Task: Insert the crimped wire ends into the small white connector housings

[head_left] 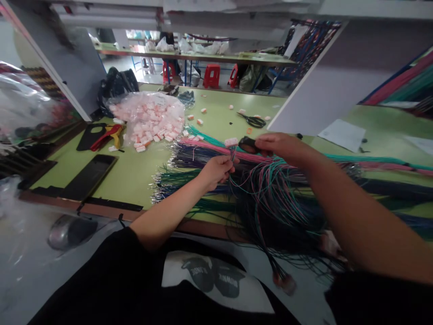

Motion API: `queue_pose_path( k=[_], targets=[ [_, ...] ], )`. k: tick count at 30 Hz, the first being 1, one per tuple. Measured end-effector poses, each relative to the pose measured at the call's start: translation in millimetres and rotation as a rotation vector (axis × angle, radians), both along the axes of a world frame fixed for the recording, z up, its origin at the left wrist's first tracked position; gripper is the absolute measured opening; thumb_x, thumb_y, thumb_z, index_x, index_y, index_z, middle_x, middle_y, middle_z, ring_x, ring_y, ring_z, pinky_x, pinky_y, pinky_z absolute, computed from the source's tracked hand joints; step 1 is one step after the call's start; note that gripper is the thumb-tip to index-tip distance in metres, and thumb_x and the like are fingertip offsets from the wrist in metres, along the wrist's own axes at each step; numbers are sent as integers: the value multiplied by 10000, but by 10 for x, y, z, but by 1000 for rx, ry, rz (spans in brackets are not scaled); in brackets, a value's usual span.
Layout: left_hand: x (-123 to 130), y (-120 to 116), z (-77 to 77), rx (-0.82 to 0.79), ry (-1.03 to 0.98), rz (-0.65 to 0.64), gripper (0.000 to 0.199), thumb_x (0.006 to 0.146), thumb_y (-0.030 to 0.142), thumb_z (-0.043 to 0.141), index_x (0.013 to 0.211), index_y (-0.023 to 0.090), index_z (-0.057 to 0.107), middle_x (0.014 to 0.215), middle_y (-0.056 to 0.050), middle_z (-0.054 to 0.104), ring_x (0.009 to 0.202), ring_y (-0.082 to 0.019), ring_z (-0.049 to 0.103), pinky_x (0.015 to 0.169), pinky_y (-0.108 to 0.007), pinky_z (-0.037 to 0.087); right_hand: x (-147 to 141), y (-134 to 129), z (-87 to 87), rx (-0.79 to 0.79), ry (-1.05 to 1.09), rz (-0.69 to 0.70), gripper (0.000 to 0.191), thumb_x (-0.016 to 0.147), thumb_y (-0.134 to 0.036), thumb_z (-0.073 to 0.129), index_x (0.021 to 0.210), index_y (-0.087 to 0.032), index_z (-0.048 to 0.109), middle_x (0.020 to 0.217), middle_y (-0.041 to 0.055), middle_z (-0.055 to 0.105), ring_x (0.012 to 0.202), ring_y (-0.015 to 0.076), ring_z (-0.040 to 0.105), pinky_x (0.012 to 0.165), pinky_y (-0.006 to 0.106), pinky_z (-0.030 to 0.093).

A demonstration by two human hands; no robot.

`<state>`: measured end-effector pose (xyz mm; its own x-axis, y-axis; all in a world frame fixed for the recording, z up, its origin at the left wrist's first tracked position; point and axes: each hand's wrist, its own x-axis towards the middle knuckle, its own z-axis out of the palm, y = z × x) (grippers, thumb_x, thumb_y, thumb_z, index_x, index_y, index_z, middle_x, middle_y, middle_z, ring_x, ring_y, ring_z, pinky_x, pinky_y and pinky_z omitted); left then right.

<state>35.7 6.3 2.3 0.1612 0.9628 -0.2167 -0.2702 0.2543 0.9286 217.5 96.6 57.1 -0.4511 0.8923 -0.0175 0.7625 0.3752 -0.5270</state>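
My left hand (218, 171) is closed round a small bunch of thin wires (232, 152), with a white multi-pin connector (231, 142) on their upper end. Just to the right, my right hand (279, 145) grips a dark object that looks like a roll of black tape (248, 144), close to the connector but apart from it. Beneath both hands lie long bundles of pink, teal, green and dark blue wires with bare metal tips at the left. A loose tangle of wires (280, 189) hangs over the table's front edge, with connectors dangling at its end.
A clear plastic bag of white and orange connectors (152, 115) lies at the back left. Near it are red and yellow pliers (108, 136) and a dark phone (89, 177). Black scissors (253, 120) and loose connectors rest behind my hands. Upright panels flank the table.
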Motion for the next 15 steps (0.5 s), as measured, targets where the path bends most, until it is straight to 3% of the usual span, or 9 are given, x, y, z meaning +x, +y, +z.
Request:
queue_pose_path(
  k=[3, 6, 9, 15],
  targets=[
    [33, 4, -29, 76, 66, 60, 182, 875, 30, 433, 788, 175, 503, 500, 86, 460, 324, -40, 295, 382, -197, 160, -56, -490, 48, 47, -49, 79, 276, 840, -424, 507, 742, -215, 659, 674, 15, 635, 640, 159, 543, 622, 283, 388],
    [65, -1, -83, 168, 143, 117, 172, 813, 22, 499, 788, 189, 472, 510, 88, 486, 383, -55, 355, 428, -195, 229, -180, -773, -31, 191, -186, 25, 260, 848, -345, 475, 814, -214, 696, 841, 53, 710, 797, 212, 611, 689, 302, 398],
    [71, -14, -130, 238, 174, 125, 191, 769, 1, 489, 756, 190, 470, 531, 82, 495, 447, -67, 405, 484, -195, 290, -294, -867, -93, 271, -336, -34, 284, 870, -315, 443, 849, -207, 705, 906, 77, 725, 831, 233, 619, 655, 301, 369],
    [34, -22, -157, 287, 146, 56, 215, 726, -17, 465, 750, 197, 466, 579, 83, 479, 478, -75, 387, 498, -206, 274, -395, -938, -46, 281, -468, -112, 309, 896, -296, 414, 876, -208, 709, 956, 97, 728, 836, 250, 625, 609, 307, 328]
  ],
)
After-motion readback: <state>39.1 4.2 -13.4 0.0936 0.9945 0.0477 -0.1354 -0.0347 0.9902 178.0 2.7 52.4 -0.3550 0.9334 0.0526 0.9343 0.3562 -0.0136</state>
